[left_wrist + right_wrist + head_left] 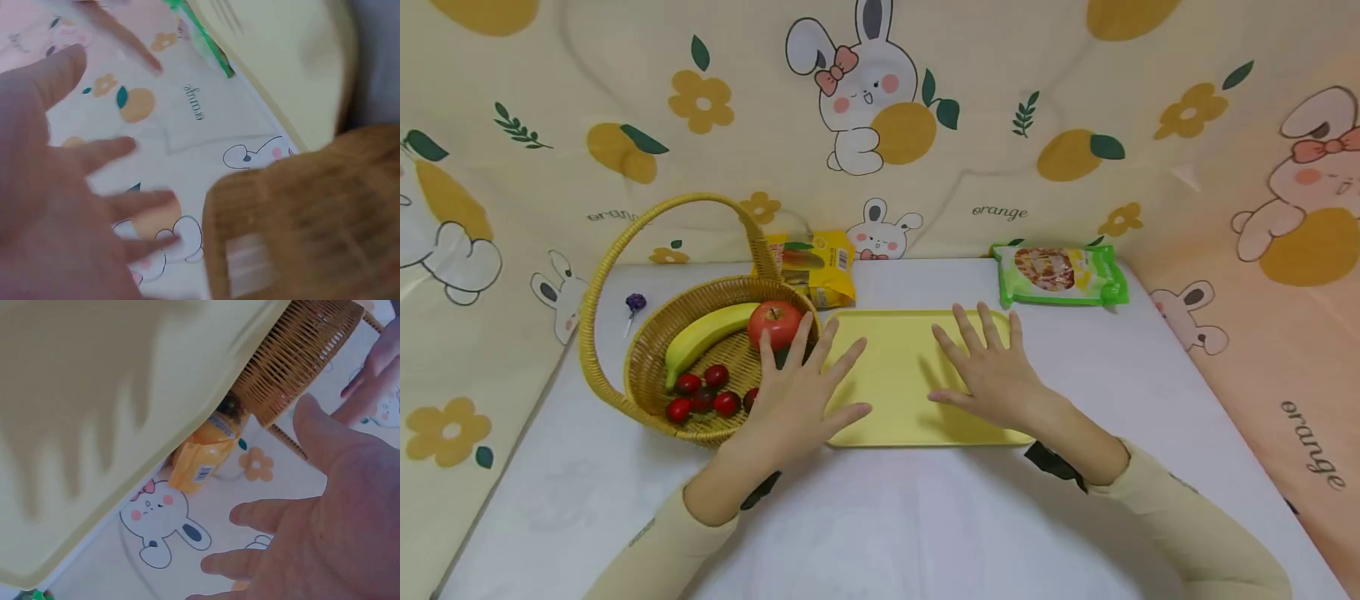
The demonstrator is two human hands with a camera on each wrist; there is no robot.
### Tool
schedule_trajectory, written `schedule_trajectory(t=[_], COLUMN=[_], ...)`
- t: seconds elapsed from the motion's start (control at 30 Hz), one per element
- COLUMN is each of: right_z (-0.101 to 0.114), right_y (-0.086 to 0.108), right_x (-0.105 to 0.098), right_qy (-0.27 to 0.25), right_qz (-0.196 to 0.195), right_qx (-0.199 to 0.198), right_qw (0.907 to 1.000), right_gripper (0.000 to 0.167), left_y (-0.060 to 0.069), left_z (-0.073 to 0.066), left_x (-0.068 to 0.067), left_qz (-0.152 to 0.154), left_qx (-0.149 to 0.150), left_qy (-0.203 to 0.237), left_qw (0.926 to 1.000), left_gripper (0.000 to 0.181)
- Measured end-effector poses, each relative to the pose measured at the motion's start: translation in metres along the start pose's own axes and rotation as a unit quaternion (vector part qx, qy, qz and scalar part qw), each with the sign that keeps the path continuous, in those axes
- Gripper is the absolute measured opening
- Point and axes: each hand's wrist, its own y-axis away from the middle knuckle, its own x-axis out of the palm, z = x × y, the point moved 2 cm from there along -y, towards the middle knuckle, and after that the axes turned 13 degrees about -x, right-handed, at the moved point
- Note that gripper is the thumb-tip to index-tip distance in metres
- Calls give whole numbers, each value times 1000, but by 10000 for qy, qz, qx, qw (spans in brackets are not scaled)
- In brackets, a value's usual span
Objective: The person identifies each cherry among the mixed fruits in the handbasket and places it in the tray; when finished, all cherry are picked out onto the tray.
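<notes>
My left hand [792, 404], fingers spread straight, hovers over the right rim of a wicker basket [602, 367] and the left end of a yellow tray [895, 417]. Above the tray's right half, my right hand [1000, 375] is likewise spread and holds nothing. Inside the basket lie a banana [703, 333], a red apple [775, 323] and several dark red cherries [727, 403]; part of its contents is hidden by the left hand. In the left wrist view the basket's woven side [294, 212] is blurred beside the hand.
Behind the basket stands a yellow snack bag [823, 267], partly hidden by the handle. A green packet [1060, 275] lies at the back right. To the basket's left is a purple-headed lollipop [636, 303]. Printed cloth [985, 150] hangs behind the white table [887, 525].
</notes>
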Motion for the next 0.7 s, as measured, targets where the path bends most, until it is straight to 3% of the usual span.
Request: schedule_trajectory(t=[0.1,0.17,0.23,0.3,0.37,0.43,0.47,0.5,0.57,0.63,0.7], right_z=[-1,-3,-4,-6,-7,-7,-8,-8,-8,-8,-7], right_y=[0,0,1,1,1,0,-1,-2,-3,-5,-7], right_x=[2,4,6,8,10,12,12,13,14,15,16], right_qy=[-53,-47,-85,-124,-193,-248,-254,-273,-292,-312,-309], right_qz=[10,27,37,40,32,31,26,24,30,41,58], right_qx=[-31,-26,-10,4,-12,-54,-80,-106,-144,-180,-208], right_qw=[10000,10000,10000,9999,9998,9997,9996,9996,9995,9993,9993], right_gripper=[87,85,83,82,82,81,81,81,80,80,79], left_y=[30,53,74,93,107,120,125,129,133,132,128], left_z=[13,28,47,68,89,106,113,118,124,126,125], left_x=[-10,-15,-18,-20,-21,-23,-23,-23,-21,-16,-9], left_qz=[-65,96,324,389,141,-496,-877,-1264,-1904,-2318,-2445], left_qx=[559,725,607,155,-511,-1296,-1752,-2178,-2808,-3020,-2959], left_qy=[853,1651,2440,2952,3092,2890,2738,2676,2842,3322,3825], left_qw=[9948,9836,9673,9545,9495,9472,9416,9301,8968,8630,8405], left_gripper=[66,52,38,22,14,13,16,20,32,58,85])
